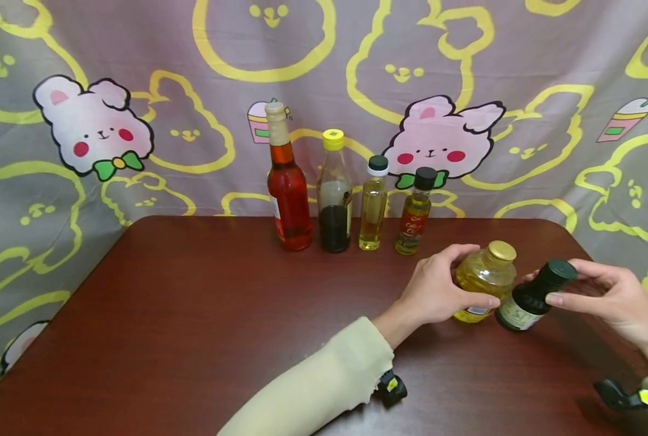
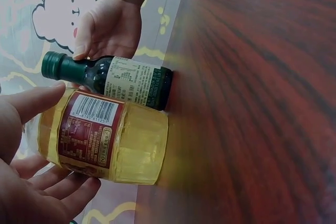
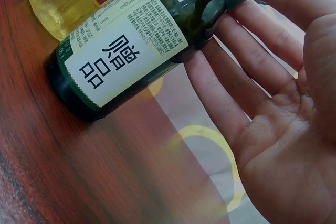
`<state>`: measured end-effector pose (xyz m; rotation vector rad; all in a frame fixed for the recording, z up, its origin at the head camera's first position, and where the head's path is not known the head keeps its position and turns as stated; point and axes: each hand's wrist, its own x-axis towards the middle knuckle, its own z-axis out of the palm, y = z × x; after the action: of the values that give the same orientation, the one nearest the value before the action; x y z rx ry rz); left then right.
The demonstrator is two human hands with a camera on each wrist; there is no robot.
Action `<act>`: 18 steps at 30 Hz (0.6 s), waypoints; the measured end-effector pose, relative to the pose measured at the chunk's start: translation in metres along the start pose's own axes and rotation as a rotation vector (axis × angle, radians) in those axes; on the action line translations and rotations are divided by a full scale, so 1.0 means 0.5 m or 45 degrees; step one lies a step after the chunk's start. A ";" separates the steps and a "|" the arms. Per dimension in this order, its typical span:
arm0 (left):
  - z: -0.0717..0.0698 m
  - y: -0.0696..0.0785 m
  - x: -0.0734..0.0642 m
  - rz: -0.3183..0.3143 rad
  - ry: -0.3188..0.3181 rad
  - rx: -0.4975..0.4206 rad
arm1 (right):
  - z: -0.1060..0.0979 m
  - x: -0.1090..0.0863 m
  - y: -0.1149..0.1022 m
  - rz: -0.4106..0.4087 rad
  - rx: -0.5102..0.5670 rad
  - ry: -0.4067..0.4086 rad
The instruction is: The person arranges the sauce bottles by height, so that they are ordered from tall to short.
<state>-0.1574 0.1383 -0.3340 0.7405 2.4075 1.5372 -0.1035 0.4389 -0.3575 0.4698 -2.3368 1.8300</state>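
My left hand (image 1: 435, 292) grips a squat bottle of yellow oil (image 1: 481, 278) with a gold cap. Its dark red label with a barcode (image 2: 97, 109) faces the left wrist camera. Beside it, my right hand (image 1: 613, 297) pinches a small dark green bottle (image 1: 532, 298) by the neck, just under the green cap. This bottle leans, its top toward the right hand and its base at the tabletop. A cream label with large black characters (image 3: 118, 59) covers its lower body in the right wrist view. The two bottles stand side by side, very close together.
Along the back of the brown table (image 1: 193, 321) stand a red bottle (image 1: 291, 206), a yellow-capped bottle of dark liquid (image 1: 335, 227), a slim pale oil bottle (image 1: 373, 215) and a small olive oil bottle (image 1: 413, 221). Behind hangs a patterned curtain (image 1: 324, 48).
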 end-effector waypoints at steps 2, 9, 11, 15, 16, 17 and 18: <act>-0.002 -0.001 0.000 0.000 -0.010 -0.005 | 0.000 0.001 -0.004 0.021 -0.042 -0.022; -0.004 -0.001 0.007 0.011 -0.033 -0.007 | 0.000 0.000 -0.003 0.015 -0.059 -0.035; -0.004 -0.002 0.009 0.008 -0.038 0.014 | 0.000 0.001 -0.001 0.008 -0.041 -0.029; -0.004 -0.003 0.012 -0.006 -0.048 0.063 | 0.001 0.002 -0.001 0.030 -0.050 -0.028; -0.003 -0.003 0.012 -0.003 -0.047 0.071 | 0.000 0.001 -0.002 0.038 -0.069 -0.024; -0.003 -0.002 0.013 -0.001 -0.046 0.077 | -0.001 0.001 -0.002 0.046 -0.083 -0.021; -0.003 -0.002 0.013 0.000 -0.043 0.081 | -0.002 0.000 -0.001 0.045 -0.098 -0.016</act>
<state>-0.1640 0.1402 -0.3335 0.7729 2.4415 1.4424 -0.1036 0.4395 -0.3567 0.4347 -2.4286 1.7497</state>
